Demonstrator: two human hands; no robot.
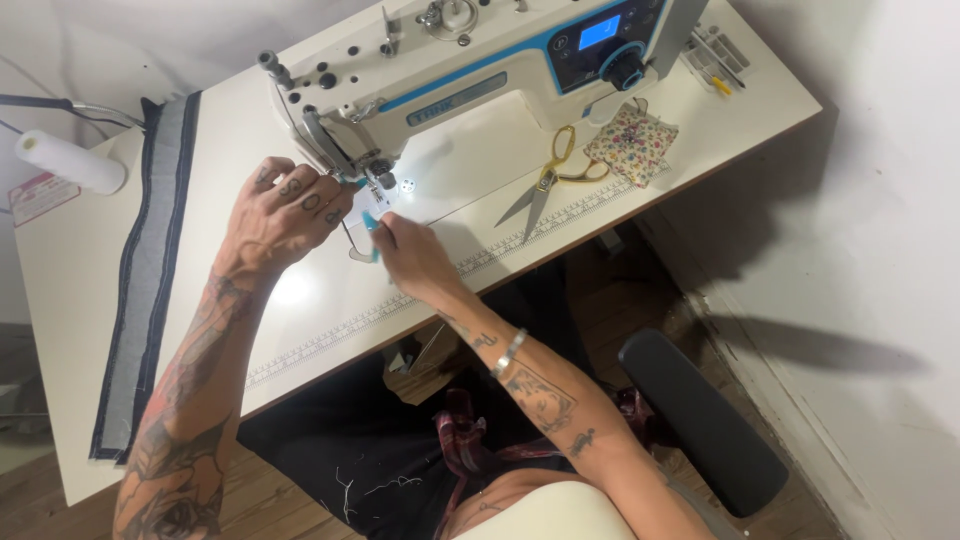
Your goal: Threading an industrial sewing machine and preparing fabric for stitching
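A white industrial sewing machine with blue trim stands on a white table. My left hand rests with fingers curled beside the needle area, touching the presser foot region. Just right of it, my right hand pinches a small teal-handled tool whose tip points toward the lit needle plate. Whether the left hand grips anything I cannot make out.
Gold-handled scissors and a floral pincushion lie under the machine arm. A long dark denim strip runs down the table's left side, beside a white roll. A black chair stands to the right, near a white wall.
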